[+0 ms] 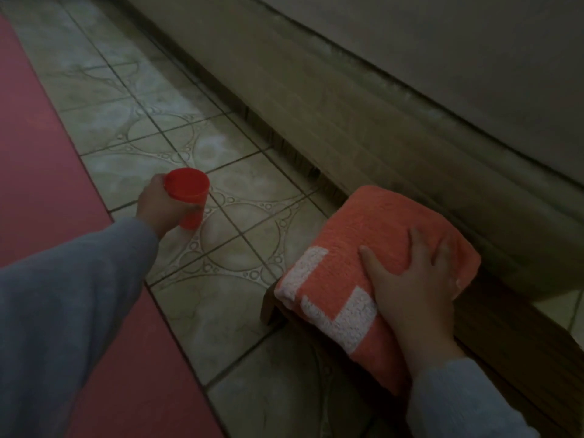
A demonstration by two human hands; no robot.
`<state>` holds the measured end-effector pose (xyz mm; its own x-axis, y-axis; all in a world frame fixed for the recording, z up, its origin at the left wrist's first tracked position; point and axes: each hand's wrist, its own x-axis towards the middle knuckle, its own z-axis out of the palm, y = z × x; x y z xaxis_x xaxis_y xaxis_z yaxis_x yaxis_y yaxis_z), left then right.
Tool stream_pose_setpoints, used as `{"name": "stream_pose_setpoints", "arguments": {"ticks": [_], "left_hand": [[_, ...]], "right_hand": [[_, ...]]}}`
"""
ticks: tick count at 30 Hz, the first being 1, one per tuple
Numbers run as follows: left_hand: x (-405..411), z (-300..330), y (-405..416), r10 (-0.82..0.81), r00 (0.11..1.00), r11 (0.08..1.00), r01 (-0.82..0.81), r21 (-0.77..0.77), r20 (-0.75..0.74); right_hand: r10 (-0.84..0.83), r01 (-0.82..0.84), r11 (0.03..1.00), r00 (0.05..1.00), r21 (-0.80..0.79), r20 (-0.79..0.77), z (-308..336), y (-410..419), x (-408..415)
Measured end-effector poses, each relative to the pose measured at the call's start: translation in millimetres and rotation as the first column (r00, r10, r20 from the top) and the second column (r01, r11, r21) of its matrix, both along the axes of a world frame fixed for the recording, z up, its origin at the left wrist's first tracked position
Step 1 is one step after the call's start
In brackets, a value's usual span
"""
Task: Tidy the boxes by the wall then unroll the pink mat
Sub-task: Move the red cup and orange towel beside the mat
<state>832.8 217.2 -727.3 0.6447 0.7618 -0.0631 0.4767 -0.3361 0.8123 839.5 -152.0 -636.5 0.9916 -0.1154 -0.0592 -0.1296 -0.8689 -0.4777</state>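
Note:
The pink mat (38, 159) lies flat along the left side of the tiled floor. My left hand (158, 205) grips a red cup (189, 197), held tilted just above the tiles beside the mat's edge. My right hand (414, 279) rests palm down, fingers spread, on a folded orange towel with white blocks (354, 248). The towel sits on a low dark wooden stand (271, 308) next to the wall. No boxes are in view.
A wall with a dark base strip (347, 99) runs diagonally across the upper right. A wooden ledge (518, 343) extends along its foot at lower right. Patterned floor tiles (164, 128) lie between the mat and the wall.

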Motion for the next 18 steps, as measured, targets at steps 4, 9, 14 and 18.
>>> {"name": "stream_pose_setpoints", "arguments": {"ticks": [4, 9, 14, 18], "left_hand": [[1.2, -11.2, -1.0, 0.057, 0.998, 0.998, -0.057, -0.04, -0.002], [-1.0, -13.3, -0.5, 0.035, 0.999, 0.984, -0.038, -0.175, -0.021], [-36.9, 16.6, -59.3, 0.23, 0.967, 0.973, -0.226, -0.043, 0.113], [-79.9, 46.3, -140.5, -0.02, 0.974, 0.918, 0.107, -0.381, 0.227]], "right_hand": [[0.012, -0.012, 1.0, 1.0, -0.013, 0.008, -1.4, 4.0, 3.6], [0.015, -0.015, 1.0, 1.0, -0.009, 0.023, -1.4, 4.5, 2.9], [-0.01, 0.008, 0.994, 1.0, 0.112, 0.017, 6.0, -1.4, 3.5], [-0.233, 0.223, 0.91, 0.972, 0.349, -0.011, 15.7, -19.5, 19.9]]}}
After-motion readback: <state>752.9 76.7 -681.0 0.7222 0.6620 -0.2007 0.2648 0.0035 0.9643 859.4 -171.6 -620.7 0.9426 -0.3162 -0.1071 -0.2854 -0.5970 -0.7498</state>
